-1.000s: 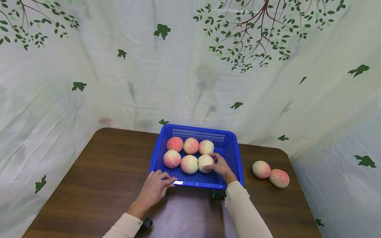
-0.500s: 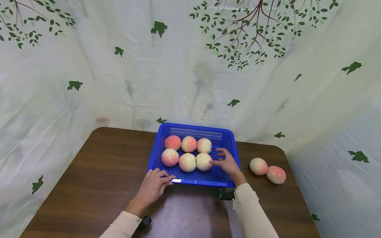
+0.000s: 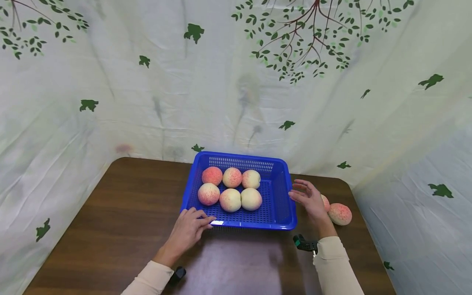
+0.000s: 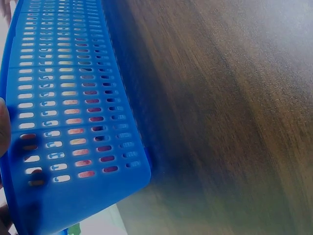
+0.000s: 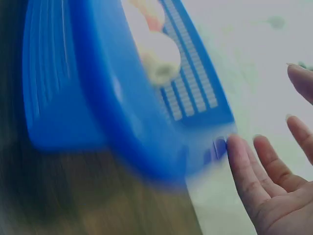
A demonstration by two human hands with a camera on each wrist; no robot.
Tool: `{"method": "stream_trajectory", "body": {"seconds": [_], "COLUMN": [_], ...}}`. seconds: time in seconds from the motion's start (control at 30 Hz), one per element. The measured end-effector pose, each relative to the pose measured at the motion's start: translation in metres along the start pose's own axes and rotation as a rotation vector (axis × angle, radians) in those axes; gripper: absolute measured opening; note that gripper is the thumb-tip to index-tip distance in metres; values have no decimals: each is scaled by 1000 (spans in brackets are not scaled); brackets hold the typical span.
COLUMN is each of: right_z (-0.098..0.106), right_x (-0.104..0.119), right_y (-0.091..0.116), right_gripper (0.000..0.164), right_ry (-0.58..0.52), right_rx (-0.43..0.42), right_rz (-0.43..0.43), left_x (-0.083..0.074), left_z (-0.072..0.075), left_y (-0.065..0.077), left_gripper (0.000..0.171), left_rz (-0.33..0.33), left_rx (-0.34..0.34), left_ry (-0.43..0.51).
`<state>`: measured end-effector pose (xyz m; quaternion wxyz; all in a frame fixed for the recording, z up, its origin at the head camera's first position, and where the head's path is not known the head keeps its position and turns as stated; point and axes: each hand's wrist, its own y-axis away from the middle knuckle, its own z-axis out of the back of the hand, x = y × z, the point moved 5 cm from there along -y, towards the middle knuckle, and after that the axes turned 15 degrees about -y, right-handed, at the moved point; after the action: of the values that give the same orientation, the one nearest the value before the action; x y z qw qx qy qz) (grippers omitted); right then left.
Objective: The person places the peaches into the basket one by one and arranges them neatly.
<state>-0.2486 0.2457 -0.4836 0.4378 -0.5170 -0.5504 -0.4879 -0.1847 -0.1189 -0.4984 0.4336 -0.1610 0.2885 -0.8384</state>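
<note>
A blue plastic basket (image 3: 274, 224) stands on the table with several peaches (image 3: 230, 200) in two rows inside it. My left hand (image 3: 189, 227) holds the basket's rim at the front left corner. In the left wrist view, the perforated front wall (image 4: 73, 112) shows fingers dimly through its slots. My right hand (image 3: 311, 203), its fingers spread and holding nothing, is just off the basket's right side. It partly hides one of two loose peaches; the other peach (image 3: 340, 214) shows fully on the table. In the right wrist view the fingers appear near the basket's rim (image 5: 132, 147).
The brown wooden table (image 3: 110, 229) has rounded back corners. A pale cloth printed with leaves and branches (image 3: 166, 82) hangs behind and at both sides. Dark devices (image 3: 305, 243) are worn at the wrists.
My right hand has let go of the front right peach in the basket. It has moved right, out over the basket's side toward the loose peaches. My left hand stays on the rim.
</note>
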Motion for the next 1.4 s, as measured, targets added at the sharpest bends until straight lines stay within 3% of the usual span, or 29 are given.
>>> {"method": "stream_trajectory", "body": {"seconds": [0.2, 0.4, 0.5, 0.67, 0.83, 1.07, 1.4], "right_z": [49, 103, 127, 151, 163, 168, 169], "right_x": [1, -2, -8, -24, -44, -61, -61], "right_y": [9, 24, 33, 44, 45, 41, 37], "right_gripper": [57, 54, 57, 71, 80, 87, 85], "right_ry": [74, 152, 158, 209, 247, 257, 291], "right_rx": [-169, -498, -593, -614, -588, -510, -530], "right_rz": [12, 115, 138, 124, 40, -22, -53], "left_x": [1, 1, 1, 1, 1, 0, 1], "left_z": [0, -1, 0, 1, 2, 3, 3], "left_y": [1, 1, 0, -1, -1, 0, 1], "left_gripper": [24, 23, 23, 22, 20, 22, 20], "left_rz": [7, -2, -2, 4, 6, 5, 2], "left_rx": [11, 6, 2, 3, 11, 1, -7], "left_ry": [-2, 0, 3, 1, 0, 2, 7]}}
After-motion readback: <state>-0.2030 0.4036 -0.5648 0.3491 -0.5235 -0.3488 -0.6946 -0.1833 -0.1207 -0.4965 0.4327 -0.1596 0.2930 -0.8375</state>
